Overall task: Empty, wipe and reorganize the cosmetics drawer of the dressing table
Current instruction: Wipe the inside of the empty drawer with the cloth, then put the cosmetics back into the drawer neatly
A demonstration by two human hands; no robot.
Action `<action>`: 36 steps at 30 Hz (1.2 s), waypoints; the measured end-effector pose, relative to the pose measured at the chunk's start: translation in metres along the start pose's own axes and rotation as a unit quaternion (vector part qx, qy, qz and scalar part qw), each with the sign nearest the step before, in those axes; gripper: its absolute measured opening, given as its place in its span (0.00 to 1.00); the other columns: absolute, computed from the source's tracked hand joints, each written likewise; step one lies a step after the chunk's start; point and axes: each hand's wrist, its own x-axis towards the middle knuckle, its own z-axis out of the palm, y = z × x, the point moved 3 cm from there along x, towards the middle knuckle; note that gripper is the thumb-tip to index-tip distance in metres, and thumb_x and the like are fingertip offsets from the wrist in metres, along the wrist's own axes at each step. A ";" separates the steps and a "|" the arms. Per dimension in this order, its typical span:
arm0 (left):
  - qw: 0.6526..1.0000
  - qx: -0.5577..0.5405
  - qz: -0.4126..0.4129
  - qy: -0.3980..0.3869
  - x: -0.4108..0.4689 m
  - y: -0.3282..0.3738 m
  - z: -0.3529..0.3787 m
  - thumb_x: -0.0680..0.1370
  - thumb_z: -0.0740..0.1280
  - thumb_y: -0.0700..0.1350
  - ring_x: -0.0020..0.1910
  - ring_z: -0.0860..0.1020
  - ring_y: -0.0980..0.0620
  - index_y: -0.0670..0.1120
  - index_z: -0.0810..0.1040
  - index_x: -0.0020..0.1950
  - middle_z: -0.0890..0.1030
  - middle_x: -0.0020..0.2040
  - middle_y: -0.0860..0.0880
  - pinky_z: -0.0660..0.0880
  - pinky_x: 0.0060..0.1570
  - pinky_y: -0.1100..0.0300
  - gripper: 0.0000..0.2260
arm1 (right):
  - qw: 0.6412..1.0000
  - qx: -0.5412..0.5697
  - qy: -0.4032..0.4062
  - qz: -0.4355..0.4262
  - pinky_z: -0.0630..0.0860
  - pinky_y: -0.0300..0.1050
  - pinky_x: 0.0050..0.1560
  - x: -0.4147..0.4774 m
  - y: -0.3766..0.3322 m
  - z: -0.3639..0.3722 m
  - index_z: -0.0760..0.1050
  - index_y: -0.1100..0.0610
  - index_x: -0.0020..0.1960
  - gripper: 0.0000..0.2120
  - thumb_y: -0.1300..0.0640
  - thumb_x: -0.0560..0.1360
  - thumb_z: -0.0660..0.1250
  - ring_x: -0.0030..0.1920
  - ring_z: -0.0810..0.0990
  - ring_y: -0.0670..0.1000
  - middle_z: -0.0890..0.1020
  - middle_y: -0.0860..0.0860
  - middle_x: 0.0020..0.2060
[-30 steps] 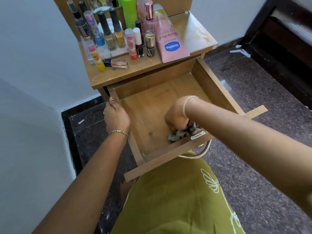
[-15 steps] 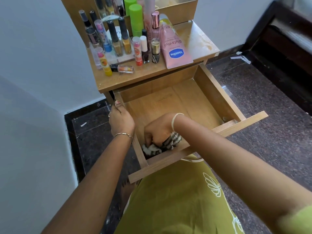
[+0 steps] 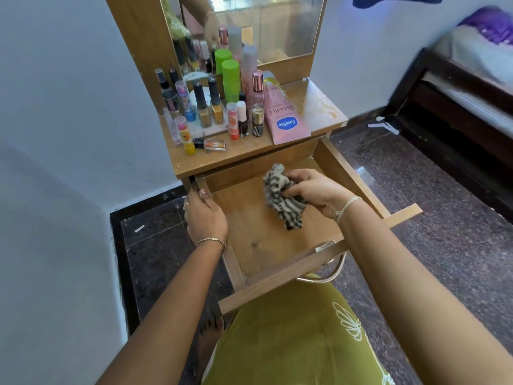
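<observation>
Grey-and-white striped cloth (image 3: 283, 198) now bunched in right hand (image 3: 313, 193), fingers (image 3: 294, 191) curled round it, over rear of open wooden drawer (image 3: 258, 245), off the front-left corner. Left hand (image 3: 205, 215) grips drawer's left wall. Drawer emptied, cosmetics bottles (image 3: 216, 107) on worktop (image 3: 313, 107). Wipe probably near done; restock next.

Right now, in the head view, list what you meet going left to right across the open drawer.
From the left: left hand, gripping the drawer's left wall → striped cloth → right hand, gripping that cloth → drawer's right wall.
</observation>
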 end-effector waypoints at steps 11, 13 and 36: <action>0.994 0.077 0.080 -0.008 -0.008 0.015 -0.006 0.80 0.57 0.40 0.65 0.70 0.40 0.45 0.70 0.69 0.67 0.71 0.42 0.73 0.60 0.42 0.17 | 0.983 0.001 0.178 -0.049 0.82 0.51 0.49 -0.003 -0.078 -0.094 0.74 0.58 0.50 0.09 0.67 0.72 0.68 0.48 0.83 0.56 0.82 0.59 0.49; 0.990 0.105 0.093 -0.008 -0.009 0.018 -0.007 0.79 0.58 0.39 0.66 0.69 0.40 0.45 0.71 0.68 0.67 0.71 0.42 0.72 0.61 0.41 0.17 | 0.979 -0.057 0.191 -0.047 0.81 0.44 0.36 0.003 -0.098 -0.106 0.75 0.56 0.48 0.07 0.63 0.72 0.69 0.43 0.83 0.53 0.82 0.56 0.45; 0.981 0.162 0.108 -0.016 -0.006 0.014 0.000 0.79 0.60 0.38 0.70 0.65 0.43 0.50 0.70 0.69 0.65 0.73 0.45 0.69 0.65 0.42 0.19 | 0.870 -0.338 0.325 -0.152 0.74 0.46 0.55 0.099 -0.145 -0.113 0.81 0.54 0.53 0.10 0.55 0.72 0.69 0.57 0.78 0.56 0.81 0.55 0.56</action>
